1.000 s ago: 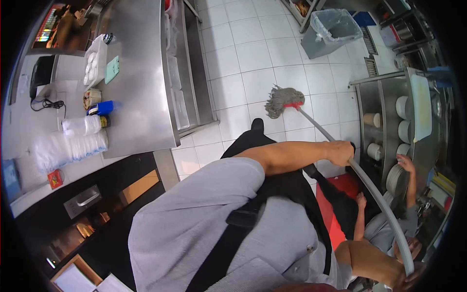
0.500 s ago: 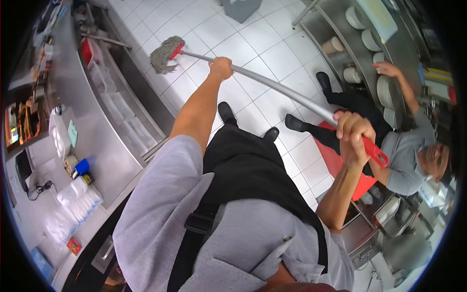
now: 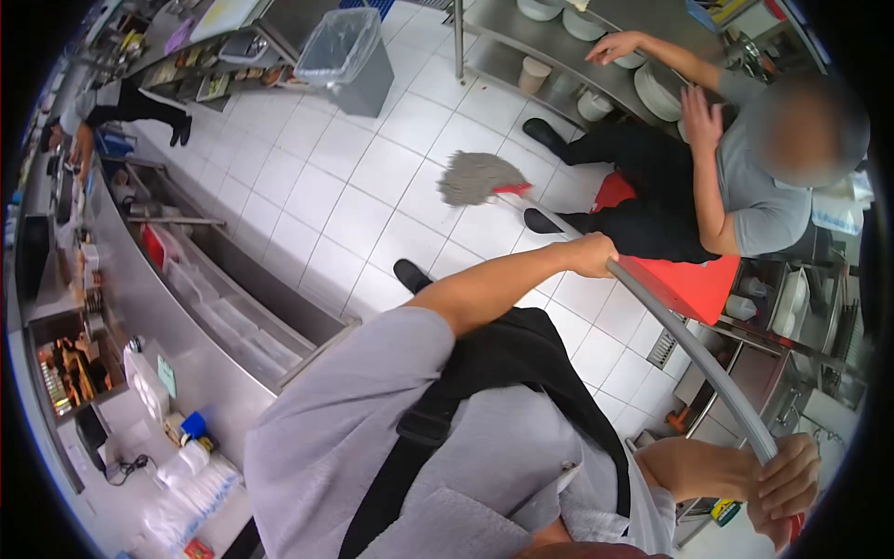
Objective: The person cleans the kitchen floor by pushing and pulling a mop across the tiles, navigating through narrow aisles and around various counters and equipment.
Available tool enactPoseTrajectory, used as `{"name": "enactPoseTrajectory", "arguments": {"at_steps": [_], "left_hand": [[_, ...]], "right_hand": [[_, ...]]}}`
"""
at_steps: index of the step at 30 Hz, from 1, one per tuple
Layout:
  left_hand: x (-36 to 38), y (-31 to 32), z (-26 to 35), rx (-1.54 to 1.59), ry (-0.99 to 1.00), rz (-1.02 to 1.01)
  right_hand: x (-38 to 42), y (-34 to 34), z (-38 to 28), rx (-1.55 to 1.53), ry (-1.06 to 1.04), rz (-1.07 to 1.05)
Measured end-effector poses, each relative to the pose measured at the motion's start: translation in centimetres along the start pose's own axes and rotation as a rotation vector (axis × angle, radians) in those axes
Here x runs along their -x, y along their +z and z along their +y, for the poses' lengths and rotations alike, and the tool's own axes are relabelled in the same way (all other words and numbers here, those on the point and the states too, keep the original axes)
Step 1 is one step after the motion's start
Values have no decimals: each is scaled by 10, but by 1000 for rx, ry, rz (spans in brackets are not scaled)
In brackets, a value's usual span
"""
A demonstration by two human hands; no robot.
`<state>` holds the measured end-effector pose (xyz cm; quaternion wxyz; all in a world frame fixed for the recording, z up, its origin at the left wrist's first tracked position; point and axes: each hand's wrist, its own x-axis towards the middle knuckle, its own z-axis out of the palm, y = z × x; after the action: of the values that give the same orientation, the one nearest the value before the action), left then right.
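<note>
A mop with a grey string head [image 3: 477, 178] and a red socket lies against the white tiled floor [image 3: 368, 158], close to a seated co-worker's black shoe. Its silver handle [image 3: 694, 345] slants down to the right across the view. My left hand [image 3: 592, 254] is wrapped round the handle partway along it. Near the top end, my right hand [image 3: 785, 484] grips it, with a bit of the red end piece showing below the fingers.
A co-worker [image 3: 643, 200] sits on a red seat [image 3: 694, 284] at the right, hands raised beside shelves of dishes. A grey lined bin [image 3: 358, 79] stands ahead. A steel counter [image 3: 200, 326] runs along the left. Another person [image 3: 116, 112] is far left.
The mop head has swung to the right, nearer the co-worker's feet. Both my hands have moved right and down with the handle. My view has shifted, showing more of the bin and far counter.
</note>
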<state>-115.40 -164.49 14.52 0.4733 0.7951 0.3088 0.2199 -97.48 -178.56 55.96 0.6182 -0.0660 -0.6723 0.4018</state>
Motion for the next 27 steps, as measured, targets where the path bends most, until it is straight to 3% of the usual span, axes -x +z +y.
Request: {"name": "enactPoseTrajectory", "arguments": {"at_steps": [2,5,8,10,12,14,16,20,23,25,27], "left_hand": [[-20,1,2,29,45,-39],[-33,-6,-10,-40,57,-105],[-37,-26,-62,-231,71,-38],[-29,-51,-100,-393,-58,84],[-28,-58,-165,-388,-212,364],[-20,-73,-184,-373,-179,556],[-10,-87,-157,-397,-253,576],[-5,-63,-106,-314,-205,591],[18,-47,-121,-192,-36,536],[17,-67,-171,-262,-71,545],[13,-114,-180,-387,-302,542]], "right_hand": [[26,-3,-16,353,-66,319],[49,-5,-7,334,-72,314],[73,15,41,389,-64,436],[86,32,91,386,-13,514],[97,33,138,318,131,308],[101,44,184,279,168,406],[98,39,187,270,203,356],[59,28,124,364,185,452],[69,45,125,215,131,380],[75,60,150,318,243,367],[81,64,196,400,287,297]]}}
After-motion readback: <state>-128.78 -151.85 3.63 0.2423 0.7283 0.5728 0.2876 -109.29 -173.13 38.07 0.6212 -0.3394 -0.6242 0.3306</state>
